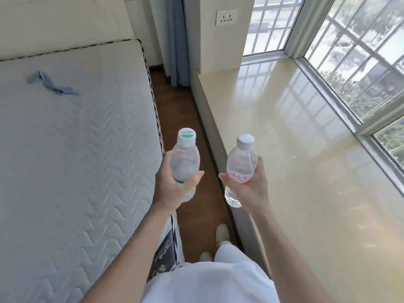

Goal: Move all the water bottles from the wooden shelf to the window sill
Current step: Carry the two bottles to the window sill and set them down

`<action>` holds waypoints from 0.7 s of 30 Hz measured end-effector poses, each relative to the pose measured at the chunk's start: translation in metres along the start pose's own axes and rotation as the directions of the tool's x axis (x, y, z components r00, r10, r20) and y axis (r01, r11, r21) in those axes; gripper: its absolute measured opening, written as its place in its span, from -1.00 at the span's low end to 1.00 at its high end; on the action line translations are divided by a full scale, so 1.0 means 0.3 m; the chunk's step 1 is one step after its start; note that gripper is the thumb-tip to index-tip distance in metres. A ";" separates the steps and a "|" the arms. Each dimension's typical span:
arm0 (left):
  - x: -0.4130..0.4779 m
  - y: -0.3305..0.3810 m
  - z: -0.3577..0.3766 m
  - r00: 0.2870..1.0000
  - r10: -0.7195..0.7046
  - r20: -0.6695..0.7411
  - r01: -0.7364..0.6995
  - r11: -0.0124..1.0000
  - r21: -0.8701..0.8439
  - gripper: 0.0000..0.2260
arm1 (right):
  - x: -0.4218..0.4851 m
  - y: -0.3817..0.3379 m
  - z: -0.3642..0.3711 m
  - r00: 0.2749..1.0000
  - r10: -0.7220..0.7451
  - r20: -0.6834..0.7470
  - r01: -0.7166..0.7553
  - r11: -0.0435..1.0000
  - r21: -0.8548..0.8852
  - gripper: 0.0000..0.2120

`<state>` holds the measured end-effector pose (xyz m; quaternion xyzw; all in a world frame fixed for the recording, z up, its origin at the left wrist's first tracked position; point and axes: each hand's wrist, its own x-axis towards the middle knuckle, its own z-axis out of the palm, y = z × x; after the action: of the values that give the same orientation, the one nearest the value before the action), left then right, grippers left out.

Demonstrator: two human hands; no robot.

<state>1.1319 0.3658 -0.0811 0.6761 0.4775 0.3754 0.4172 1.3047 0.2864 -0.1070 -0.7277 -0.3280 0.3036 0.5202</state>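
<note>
My left hand (175,184) grips a clear water bottle with a green-marked white cap and green label (184,158), held upright over the gap beside the bed. My right hand (251,184) grips a second clear bottle with a plain white cap and red label (240,165), upright just left of the sill's front edge. The beige glossy window sill (295,138) stretches along the right under the barred window, and no bottles stand on it in view. The wooden shelf is out of view.
A white quilted mattress (76,138) with a crumpled blue cloth (51,84) fills the left. A narrow strip of brown wood floor (175,106) runs between bed and sill, ending at a blue curtain (178,40). My feet stand in that strip.
</note>
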 end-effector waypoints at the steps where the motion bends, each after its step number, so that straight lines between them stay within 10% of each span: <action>1: 0.032 -0.011 -0.008 1.000 -0.011 -0.011 0.011 1.000 0.006 -0.43 | 0.038 -0.008 0.026 1.000 0.002 0.013 -0.002 1.000 -0.001 -0.42; 21: 1.300 -0.109 -0.007 0.985 -0.025 -0.173 0.031 0.999 0.037 -0.48 | 1.288 -0.347 0.417 0.979 -0.124 0.163 0.110 0.990 0.092 -0.40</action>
<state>1.2212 0.7465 -0.0678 0.6423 0.5287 0.4172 0.3659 1.4217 0.6881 -0.0806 -0.6567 -0.4004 0.3462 0.5373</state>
